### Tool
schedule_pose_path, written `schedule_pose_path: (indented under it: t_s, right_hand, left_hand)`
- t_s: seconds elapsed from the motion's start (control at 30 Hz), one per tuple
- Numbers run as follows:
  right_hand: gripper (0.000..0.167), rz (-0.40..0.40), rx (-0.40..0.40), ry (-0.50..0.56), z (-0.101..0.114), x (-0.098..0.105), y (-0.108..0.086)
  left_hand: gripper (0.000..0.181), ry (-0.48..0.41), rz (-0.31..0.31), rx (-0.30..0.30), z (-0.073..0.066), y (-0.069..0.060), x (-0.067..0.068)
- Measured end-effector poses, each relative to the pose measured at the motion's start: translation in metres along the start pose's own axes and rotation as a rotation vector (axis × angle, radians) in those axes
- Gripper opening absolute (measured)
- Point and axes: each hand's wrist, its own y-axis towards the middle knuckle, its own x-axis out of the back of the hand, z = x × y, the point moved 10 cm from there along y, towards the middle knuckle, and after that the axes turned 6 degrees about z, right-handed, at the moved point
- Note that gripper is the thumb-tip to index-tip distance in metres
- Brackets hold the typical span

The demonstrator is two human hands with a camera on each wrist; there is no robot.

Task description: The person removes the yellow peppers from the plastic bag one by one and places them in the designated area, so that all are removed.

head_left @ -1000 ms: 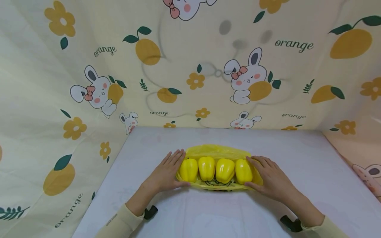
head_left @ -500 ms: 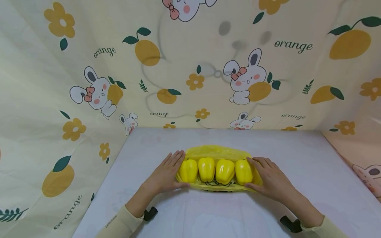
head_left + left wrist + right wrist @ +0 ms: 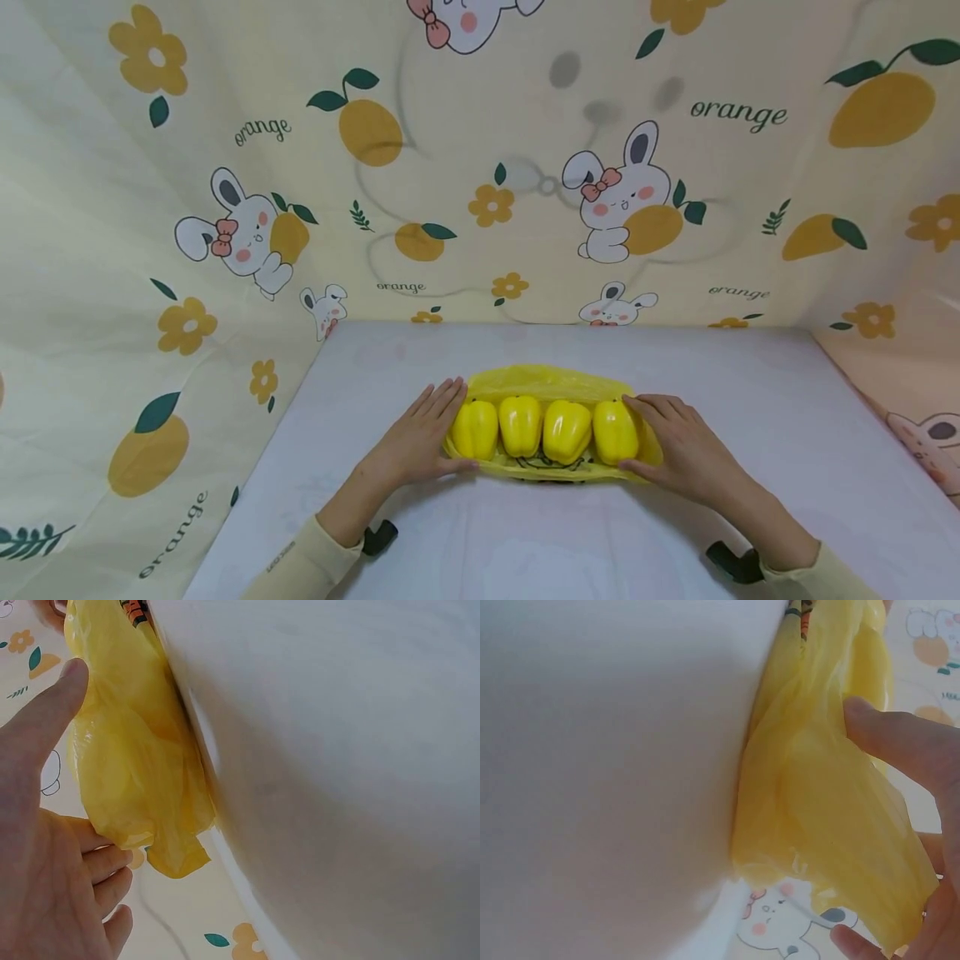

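Several shiny yellow bell peppers [image 3: 567,431] lie in a row in the mouth of a yellow plastic bag [image 3: 543,380]. The left hand [image 3: 422,433] touches the bag's left end, its fingers nearly straight at the far side and its thumb at the near rim. At the right end, the right hand [image 3: 686,450] rests the same way, its thumb on the near rim. Both wrist views show the thumb against the plastic: the left hand [image 3: 45,877] beside the bag [image 3: 135,765], the right hand [image 3: 922,761] beside the bag [image 3: 817,802]. Part of the right fingers is hidden behind plastic.
The bag lies on a white table [image 3: 540,542]. Behind and to the sides hangs a cream cloth [image 3: 450,92] printed with rabbits, oranges and flowers. Black wrist-worn pieces [image 3: 380,537] show beneath both wrists.
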Motion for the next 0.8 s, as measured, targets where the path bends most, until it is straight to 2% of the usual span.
schedule_pose_path:
  t_s: [0.3, 0.67, 0.8]
  right_hand:
    - [0.095, -0.001, -0.005, 0.037, 0.001, 0.007, -0.002]
    - [0.095, -0.06, 0.055, 0.076, 0.006, 0.019, -0.006]
    - [0.095, -0.049, 0.053, 0.105, 0.005, 0.021, -0.008]
  left_hand:
    - [0.119, 0.003, 0.007, 0.001, -0.001, -0.001, 0.002]
    - [0.118, -0.001, -0.001, -0.015, -0.002, -0.001, 0.002]
    - [0.117, -0.008, 0.006, -0.012, -0.002, -0.001, 0.002]
